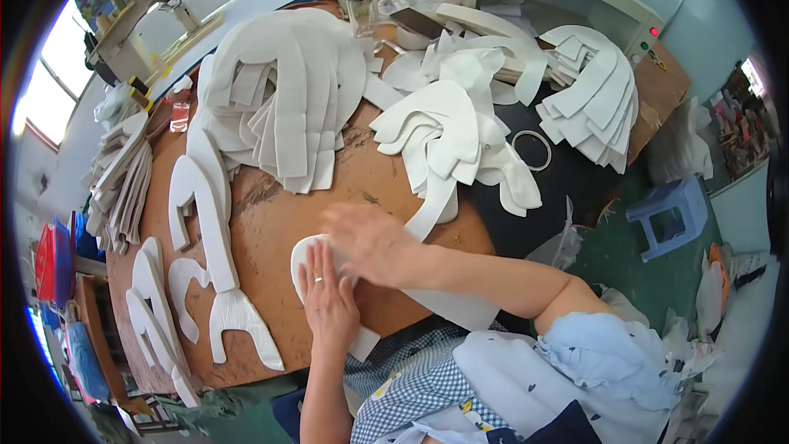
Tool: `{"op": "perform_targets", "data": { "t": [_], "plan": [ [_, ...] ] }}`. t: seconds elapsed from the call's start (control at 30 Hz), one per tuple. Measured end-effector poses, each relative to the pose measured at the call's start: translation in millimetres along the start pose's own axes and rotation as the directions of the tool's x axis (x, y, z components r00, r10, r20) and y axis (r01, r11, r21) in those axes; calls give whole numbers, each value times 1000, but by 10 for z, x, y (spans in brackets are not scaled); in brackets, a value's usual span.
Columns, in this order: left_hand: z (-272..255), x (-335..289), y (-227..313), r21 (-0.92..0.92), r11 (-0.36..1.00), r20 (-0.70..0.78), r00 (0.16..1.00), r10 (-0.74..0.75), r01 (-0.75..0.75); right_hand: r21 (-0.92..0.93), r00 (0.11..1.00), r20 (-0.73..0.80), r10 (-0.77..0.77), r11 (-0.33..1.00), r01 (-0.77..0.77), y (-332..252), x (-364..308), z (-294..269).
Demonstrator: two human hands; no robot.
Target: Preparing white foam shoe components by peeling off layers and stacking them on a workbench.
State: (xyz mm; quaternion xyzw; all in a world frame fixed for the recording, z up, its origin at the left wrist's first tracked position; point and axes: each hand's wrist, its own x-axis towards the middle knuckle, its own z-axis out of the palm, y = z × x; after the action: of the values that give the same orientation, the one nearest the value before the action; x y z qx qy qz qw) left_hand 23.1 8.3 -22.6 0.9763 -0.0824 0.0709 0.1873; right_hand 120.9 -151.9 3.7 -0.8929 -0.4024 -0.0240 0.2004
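Head view: two hands (330, 302) (374, 245) over one white curved piece (302, 255)

The fisheye view, the left of a side-by-side pair, looks down from the person's head and forward across the brown table (271, 234). It is close above the left hand (329, 300) and right hand (374, 238), both near its middle, with the wearer's clothing (526, 370) nearest. Its wide sweep takes in a window (59, 62) far left and a blue stool (675, 212) right.
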Motion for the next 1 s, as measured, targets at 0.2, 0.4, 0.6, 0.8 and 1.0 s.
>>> {"op": "perform_targets", "data": {
  "t": [0.2,0.4,0.6,0.8,1.0],
  "plan": [
    [45,-183,-147,-108,937,-173,922,-346,331,25,989,60,-132,991,131,91,-119,516],
    [23,-310,-212,-196,902,-320,845,-429,384,-6,987,154,-46,999,47,-38,186,167],
    [2,-191,-141,-112,939,-442,830,-341,326,221,965,-258,40,975,19,7,197,405],
    [-7,-230,-131,-193,917,-428,811,-399,349,272,959,-283,9,960,71,1,200,418],
    [78,-280,-161,-192,906,-382,821,-423,378,223,968,-83,235,952,-212,46,41,210]
  ]
}}
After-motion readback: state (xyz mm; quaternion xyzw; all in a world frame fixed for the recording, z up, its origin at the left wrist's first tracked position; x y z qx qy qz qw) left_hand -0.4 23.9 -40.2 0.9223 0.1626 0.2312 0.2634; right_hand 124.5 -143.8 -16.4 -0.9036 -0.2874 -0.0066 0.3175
